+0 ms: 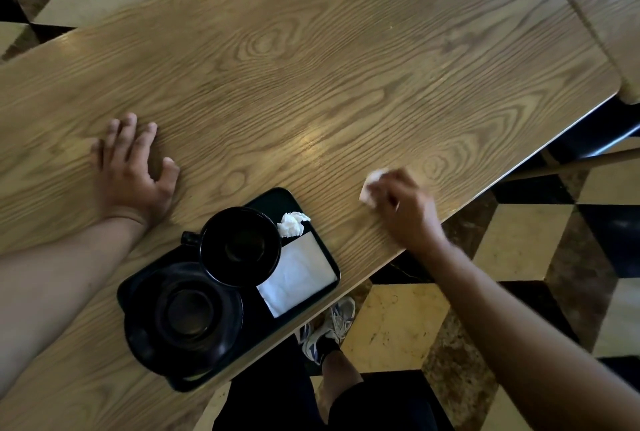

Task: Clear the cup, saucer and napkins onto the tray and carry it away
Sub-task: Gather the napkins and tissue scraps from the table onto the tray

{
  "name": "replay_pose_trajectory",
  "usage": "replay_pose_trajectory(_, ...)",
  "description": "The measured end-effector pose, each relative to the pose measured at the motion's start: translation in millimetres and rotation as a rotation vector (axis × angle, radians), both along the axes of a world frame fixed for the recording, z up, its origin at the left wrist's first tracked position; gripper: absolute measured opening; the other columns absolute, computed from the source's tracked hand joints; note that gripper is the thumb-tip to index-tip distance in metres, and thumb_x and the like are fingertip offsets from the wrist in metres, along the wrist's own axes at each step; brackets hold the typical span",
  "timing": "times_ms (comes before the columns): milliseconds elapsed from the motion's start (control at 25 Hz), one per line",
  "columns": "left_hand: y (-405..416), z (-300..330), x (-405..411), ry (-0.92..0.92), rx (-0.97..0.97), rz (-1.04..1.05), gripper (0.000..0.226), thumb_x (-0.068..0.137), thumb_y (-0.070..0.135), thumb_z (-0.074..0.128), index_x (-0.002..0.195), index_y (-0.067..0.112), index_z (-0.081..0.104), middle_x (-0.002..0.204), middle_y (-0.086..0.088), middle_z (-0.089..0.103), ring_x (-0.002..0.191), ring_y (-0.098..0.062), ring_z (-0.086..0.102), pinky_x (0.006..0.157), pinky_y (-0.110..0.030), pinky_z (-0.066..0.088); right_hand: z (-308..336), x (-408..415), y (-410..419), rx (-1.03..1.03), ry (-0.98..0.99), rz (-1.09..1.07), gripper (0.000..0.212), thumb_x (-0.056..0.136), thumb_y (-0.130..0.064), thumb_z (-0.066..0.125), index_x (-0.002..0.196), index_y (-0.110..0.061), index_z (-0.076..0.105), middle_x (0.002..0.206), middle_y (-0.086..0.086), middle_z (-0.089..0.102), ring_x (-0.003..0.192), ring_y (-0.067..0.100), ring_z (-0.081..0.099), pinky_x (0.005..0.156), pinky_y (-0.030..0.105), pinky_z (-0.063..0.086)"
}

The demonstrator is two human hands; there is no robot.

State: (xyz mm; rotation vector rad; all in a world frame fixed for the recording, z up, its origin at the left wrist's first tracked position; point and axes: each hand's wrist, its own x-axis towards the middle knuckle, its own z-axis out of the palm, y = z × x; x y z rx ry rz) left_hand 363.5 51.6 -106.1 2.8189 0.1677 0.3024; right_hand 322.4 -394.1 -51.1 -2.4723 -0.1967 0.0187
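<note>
Gripping a crumpled napkin (370, 188), the right hand (403, 210) pinches it for the tray (266, 200); left hand (133, 167) lies flat, empty, bracing on the table (311, 67).

Table (311, 67): tan wood with darker swirling grain. Tray (325, 250), cup (240, 247) and saucer (187, 316): black. Flat napkin (298, 274) and crumpled napkin (292, 224), at the cup's 3 o'clock: white. Floor (519, 247): cream, black and mottled brown diamonds.
</note>
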Motion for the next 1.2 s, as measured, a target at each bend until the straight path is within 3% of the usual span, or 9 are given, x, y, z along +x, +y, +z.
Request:
replay_pose_trajectory(160, -0.9, 1.5, 0.3, 0.001, 0.005, 0.003, 0.065, 0.090, 0.043, 0.046, 0.146, 0.012, 0.054, 0.163, -0.016, 0.041, 0.153, -0.037, 0.031, 0.124, -0.055, 0.017, 20.2, -70.4, -4.8, 0.027, 0.134, 0.263, 0.010, 0.091, -0.006, 0.070, 0.100, -0.008, 0.076, 0.103, 0.000, 0.064, 0.084, 0.007, 0.062, 0.075, 0.011, 0.046)
replay_pose_trajectory(320, -1.4, 3.3, -0.2, 0.038, -0.002, 0.010, 0.067, 0.090, 0.046, 0.043, 0.148, 0.012, 0.053, 0.164, -0.016, 0.039, 0.155, -0.035, 0.028, 0.125, -0.056, 0.015, 20.8, 14.3, -31.1, -0.039, -0.057, -0.286, 0.009, 0.092, -0.012, 0.068, 0.097, -0.009, 0.075, 0.100, 0.004, 0.064, 0.082, 0.018, 0.064, 0.077, 0.020, 0.048)
replay_pose_trajectory(440, -2.0, 4.1, 0.3, 0.026, -0.009, 0.007, 0.066, 0.090, 0.045, 0.044, 0.147, 0.012, 0.053, 0.164, -0.016, 0.039, 0.155, -0.035, 0.028, 0.125, -0.055, 0.014, 9.3, 55.7, -34.7, 0.015, 0.094, -0.608, 0.023, 0.091, -0.020, 0.062, 0.108, -0.011, 0.075, 0.108, 0.001, 0.059, 0.093, 0.023, 0.067, 0.086, 0.016, 0.046)
replay_pose_trajectory(520, -2.1, 4.0, 0.2, 0.024, -0.014, 0.002, 0.065, 0.090, 0.043, 0.046, 0.147, 0.012, 0.053, 0.164, -0.016, 0.039, 0.155, -0.035, 0.028, 0.125, -0.055, 0.015, 2.5, 29.0, -11.3, -0.029, 0.118, -0.575, 0.023, 0.092, -0.018, 0.063, 0.109, -0.007, 0.074, 0.112, 0.008, 0.059, 0.093, 0.015, 0.060, 0.085, 0.005, 0.038)
replay_pose_trajectory(600, -0.9, 3.8, -0.7, 0.005, 0.001, -0.004, 0.064, 0.090, 0.042, 0.047, 0.146, 0.012, 0.054, 0.163, -0.016, 0.041, 0.154, -0.037, 0.030, 0.124, -0.055, 0.017, 5.8, -24.0, 16.8, 0.000, 0.085, -0.322, 0.017, 0.092, -0.013, 0.067, 0.108, -0.007, 0.073, 0.112, 0.006, 0.060, 0.089, 0.003, 0.052, 0.082, 0.000, 0.038)
replay_pose_trajectory(720, 0.2, 1.6, 0.1, -0.027, 0.020, -0.014, 0.063, 0.090, 0.040, 0.049, 0.146, 0.012, 0.055, 0.161, -0.018, 0.043, 0.152, -0.039, 0.034, 0.123, -0.056, 0.020, 18.6, -85.5, 35.6, 0.137, 0.180, -0.072, 0.020, 0.087, -0.010, 0.074, 0.107, -0.013, 0.075, 0.109, -0.004, 0.063, 0.083, 0.006, 0.062, 0.073, 0.014, 0.052)
replay_pose_trajectory(880, -0.9, 1.2, -0.3, -0.039, 0.026, -0.013, 0.062, 0.090, 0.040, 0.050, 0.145, 0.011, 0.056, 0.160, -0.019, 0.044, 0.151, -0.040, 0.035, 0.122, -0.057, 0.020, 37.4, -74.5, 30.8, 0.425, 0.440, -0.509, 0.034, 0.089, -0.013, 0.072, 0.123, -0.021, 0.071, 0.119, -0.008, 0.065, 0.095, 0.015, 0.069, 0.083, 0.027, 0.060)
replay_pose_trajectory(1000, 0.7, 1.7, 0.0, -0.016, 0.023, -0.007, 0.063, 0.090, 0.041, 0.049, 0.145, 0.012, 0.055, 0.161, -0.018, 0.043, 0.151, -0.040, 0.034, 0.123, -0.056, 0.019, 47.4, -50.0, 29.3, 0.549, 0.478, -0.565, 0.020, 0.092, -0.014, 0.071, 0.107, -0.027, 0.077, 0.123, -0.007, 0.069, 0.109, 0.005, 0.068, 0.089, 0.025, 0.058)
replay_pose_trajectory(1200, -1.3, 3.3, 0.7, 0.028, 0.005, 0.006, 0.065, 0.089, 0.043, 0.049, 0.147, 0.014, 0.054, 0.163, -0.015, 0.042, 0.153, -0.037, 0.031, 0.124, -0.056, 0.016, 55.4, -19.6, 51.6, 0.725, 0.603, -0.507, 0.014, 0.102, -0.015, 0.056, 0.109, -0.013, 0.067, 0.094, 0.000, 0.075, 0.081, 0.011, 0.068, 0.071, 0.026, 0.055)
